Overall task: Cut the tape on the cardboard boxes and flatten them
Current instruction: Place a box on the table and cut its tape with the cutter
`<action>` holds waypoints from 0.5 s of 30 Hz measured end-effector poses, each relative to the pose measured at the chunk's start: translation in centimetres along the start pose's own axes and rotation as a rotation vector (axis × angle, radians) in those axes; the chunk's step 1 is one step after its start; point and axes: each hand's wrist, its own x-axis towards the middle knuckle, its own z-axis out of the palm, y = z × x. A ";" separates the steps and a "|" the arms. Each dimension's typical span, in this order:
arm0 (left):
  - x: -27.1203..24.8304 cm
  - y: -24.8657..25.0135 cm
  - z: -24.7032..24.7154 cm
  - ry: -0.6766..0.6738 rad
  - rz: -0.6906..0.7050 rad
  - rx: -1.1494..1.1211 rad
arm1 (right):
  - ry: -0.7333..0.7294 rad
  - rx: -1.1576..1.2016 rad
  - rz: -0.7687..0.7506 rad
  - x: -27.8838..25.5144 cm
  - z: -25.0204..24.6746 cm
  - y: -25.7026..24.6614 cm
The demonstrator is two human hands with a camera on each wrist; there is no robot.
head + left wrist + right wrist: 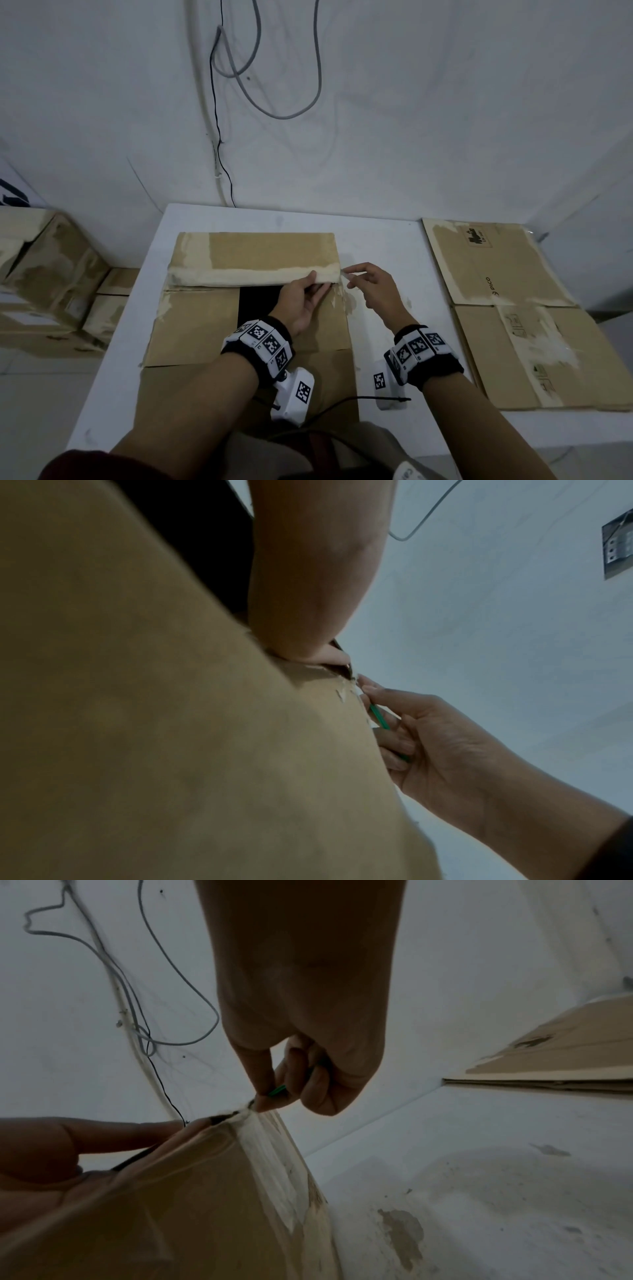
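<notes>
White table (113, 335) against a white wall, dim light. Cardboard box (191, 325) lies on it, partly opened, far flap (260, 257) raised. Left hand (301, 301) curls over the flap's right end, thumb on top. Right hand (373, 291) pinches a thin green-handled cutter (379, 717) at the box's taped right corner (240, 1115); blade not visible. Judgement: brace the flap firmly, draw the cutter along the seam away from the left fingers. Flattened boxes (507, 308) lie right, unopened boxes (51, 267) left, wall cables (260, 68) well clear.
</notes>
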 end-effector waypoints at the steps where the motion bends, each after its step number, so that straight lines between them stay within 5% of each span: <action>1: 0.0 0.0 0.0 -0.002 0.005 0.005 | -0.016 -0.005 -0.010 -0.1 0.1 0.0; 15: 0.5 -0.4 -0.2 0.023 0.107 0.073 | -0.095 -0.152 -0.047 0.3 -0.2 -0.6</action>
